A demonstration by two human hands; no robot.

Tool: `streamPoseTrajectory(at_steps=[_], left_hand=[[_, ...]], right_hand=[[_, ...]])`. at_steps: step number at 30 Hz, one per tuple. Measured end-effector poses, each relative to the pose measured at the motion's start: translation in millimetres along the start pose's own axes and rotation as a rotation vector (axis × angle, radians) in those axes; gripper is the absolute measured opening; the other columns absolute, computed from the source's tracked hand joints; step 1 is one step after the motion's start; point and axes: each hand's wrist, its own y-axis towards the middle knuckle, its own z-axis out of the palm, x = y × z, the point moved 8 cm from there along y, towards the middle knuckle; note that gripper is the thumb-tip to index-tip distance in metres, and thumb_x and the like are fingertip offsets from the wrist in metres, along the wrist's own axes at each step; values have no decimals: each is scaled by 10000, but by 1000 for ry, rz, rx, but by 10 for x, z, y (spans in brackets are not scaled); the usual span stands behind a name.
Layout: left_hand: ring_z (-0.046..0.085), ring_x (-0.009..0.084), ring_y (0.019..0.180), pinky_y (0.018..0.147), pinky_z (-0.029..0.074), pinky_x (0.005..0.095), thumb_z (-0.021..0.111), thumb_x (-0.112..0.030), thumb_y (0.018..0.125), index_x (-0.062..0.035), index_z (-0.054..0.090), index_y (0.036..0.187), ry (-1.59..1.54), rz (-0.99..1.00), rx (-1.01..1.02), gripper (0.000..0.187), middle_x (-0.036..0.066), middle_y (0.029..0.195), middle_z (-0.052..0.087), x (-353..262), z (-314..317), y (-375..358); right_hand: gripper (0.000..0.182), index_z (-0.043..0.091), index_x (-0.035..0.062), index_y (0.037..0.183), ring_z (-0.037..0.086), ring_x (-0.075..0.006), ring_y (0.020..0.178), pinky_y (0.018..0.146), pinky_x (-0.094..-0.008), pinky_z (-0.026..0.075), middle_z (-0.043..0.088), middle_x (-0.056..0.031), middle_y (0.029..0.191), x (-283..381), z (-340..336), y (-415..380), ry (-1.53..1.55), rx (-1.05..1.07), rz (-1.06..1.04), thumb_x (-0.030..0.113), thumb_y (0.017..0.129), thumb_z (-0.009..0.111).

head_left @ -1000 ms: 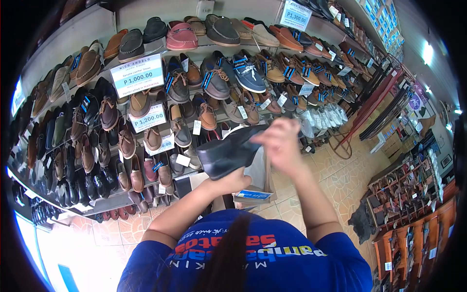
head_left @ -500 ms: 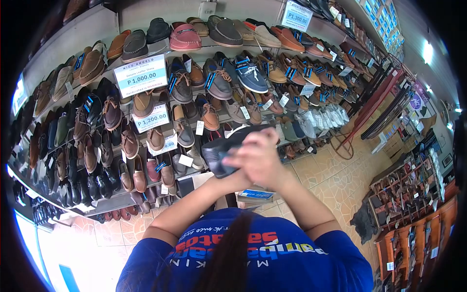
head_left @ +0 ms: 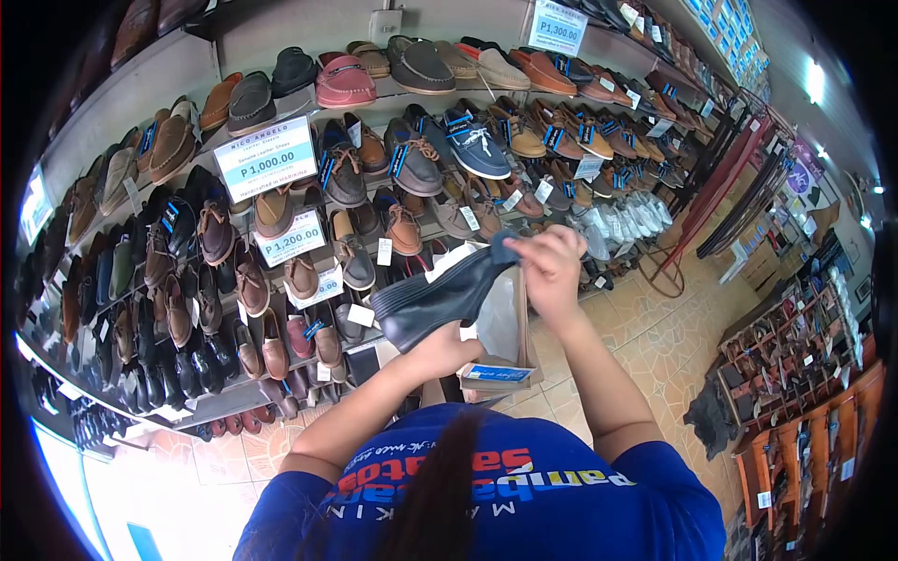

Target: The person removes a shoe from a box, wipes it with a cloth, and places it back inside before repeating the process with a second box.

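A black shoe with a ridged, lined side is held tilted in front of me, its one end pointing up and to the right. My left hand is closed around its lower part, with the thumb up against the shoe and most fingers hidden. My right hand pinches a small dark blue-grey piece, which looks like cloth, against the shoe's upper right end. Just beneath the shoe stands an open shoe box with pale paper inside.
Shelves ahead carry rows of shoes, among them a navy boat shoe. Price signs stand among them. Belts hang at the right, above a tiled floor. A rack of small goods stands at the lower right.
My right hand has moved from over the shoe to its upper right end. The shoe has tilted and shows more of its side. More of the box beneath is visible.
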Motion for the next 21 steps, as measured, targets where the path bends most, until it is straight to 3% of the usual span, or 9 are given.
streamPoseTrajectory(at_steps=[2, 5, 9, 11, 13, 14, 17, 19, 21], left_hand=[[480, 128, 995, 867, 385, 284, 550, -29, 659, 54, 439, 1189, -176, -83, 72, 548, 72, 1111, 526, 168, 71, -14], [463, 121, 1036, 900, 359, 266, 571, -34, 675, 57, 441, 1186, -509, -340, 114, 535, 98, 1105, 530, 26, -4, -70], [525, 183, 1000, 889, 382, 297, 606, -52, 690, 51, 484, 1163, -1093, -167, -117, 499, 118, 1064, 573, 97, -60, -33], [495, 236, 1124, 966, 363, 344, 592, -186, 756, 57, 439, 1214, -1230, -210, -87, 540, 163, 1195, 531, 147, -92, -58], [468, 253, 1175, 1006, 345, 362, 566, -283, 796, 55, 425, 1228, -1462, -72, -230, 566, 174, 1243, 504, -22, -202, 49], [461, 255, 1183, 1018, 335, 361, 544, -317, 808, 50, 426, 1230, -1577, -56, -206, 572, 171, 1251, 498, -55, -227, 78], [453, 260, 1195, 1037, 321, 359, 498, -398, 832, 36, 432, 1232, -1855, -10, -173, 594, 162, 1265, 490, -84, -376, 133], [463, 261, 1185, 1031, 328, 357, 491, -421, 834, 29, 441, 1227, -1962, 17, -217, 600, 158, 1258, 498, -62, -476, 157], [465, 250, 1184, 1025, 337, 338, 498, -421, 834, 37, 461, 1203, -2009, 44, -111, 590, 155, 1254, 501, -97, -486, 170]], right_hand=[[317, 690, 159, 953, 487, -195, 852, 844, -351, 295, 611, 20, 825, -223, 18, -61, 90, -60, 160, 29, 670, 631], [270, 681, 92, 959, 498, -191, 839, 807, -308, 348, 612, -23, 820, -389, 89, -194, 269, -170, 351, 13, 706, 630], [232, 658, 26, 987, 512, -151, 865, 797, -270, 394, 605, -61, 864, -550, 194, -329, 529, -340, 589, 2, 758, 624], [223, 649, 10, 998, 515, -136, 876, 805, -258, 399, 597, -69, 896, -547, 261, -420, 619, -397, 670, 4, 777, 621], [218, 643, 2, 1006, 519, -127, 876, 818, -250, 395, 586, -68, 925, -465, 332, -450, 671, -440, 702, 7, 789, 621], [230, 622, -12, 1032, 534, -108, 865, 801, -246, 418, 584, -51, 981, -347, 324, -448, 652, -425, 664, -15, 803, 604], [266, 649, 18, 977, 541, -183, 796, 735, -307, 420, 603, -73, 822, 98, 314, -495, 370, -245, 559, -12, 713, 648], [285, 665, 53, 935, 525, -226, 765, 748, -328, 391, 589, -61, 772, 480, 383, -565, 274, -95, 334, 15, 653, 665], [281, 677, 107, 917, 501, -210, 795, 790, -343, 313, 558, -12, 725, 647, 280, -486, 148, -112, 201, 47, 644, 655]])
